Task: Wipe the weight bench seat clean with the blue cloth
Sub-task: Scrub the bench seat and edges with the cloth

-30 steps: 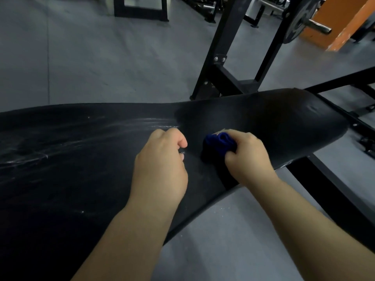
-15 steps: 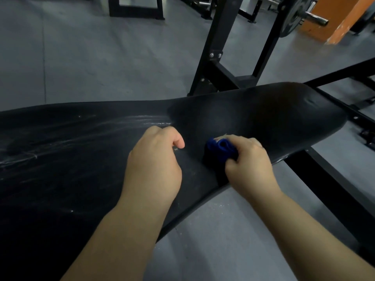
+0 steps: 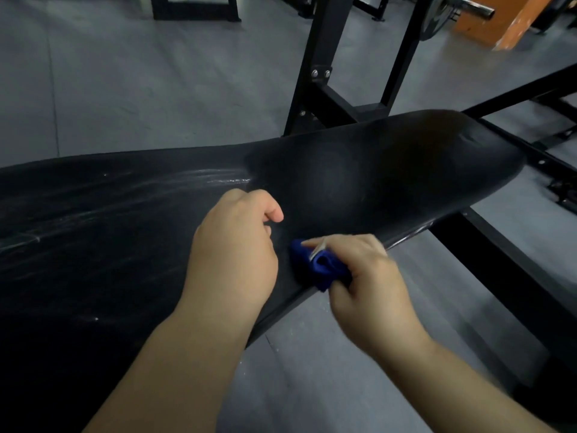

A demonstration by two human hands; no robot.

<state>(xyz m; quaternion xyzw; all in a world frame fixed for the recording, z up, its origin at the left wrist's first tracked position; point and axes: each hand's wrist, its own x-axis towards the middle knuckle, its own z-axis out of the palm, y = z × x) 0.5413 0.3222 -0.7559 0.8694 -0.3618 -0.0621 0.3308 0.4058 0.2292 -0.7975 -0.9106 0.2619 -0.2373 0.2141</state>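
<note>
The cloth (image 3: pixel 318 267), bunched, is pinched tight in my right hand (image 3: pixel 368 282) and pressed onto the seat (image 3: pixel 390 182) at its near edge. Just left of those fingers my left hand (image 3: pixel 234 251) rests on the seat as a curled fist. Beyond my fingertips, open seat runs to its rounded end; whitish smears (image 3: pixel 218 178) streak leftward.

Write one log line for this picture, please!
right hand grips blue cloth on bench seat | left hand curled on seat | white streaks visible
</note>
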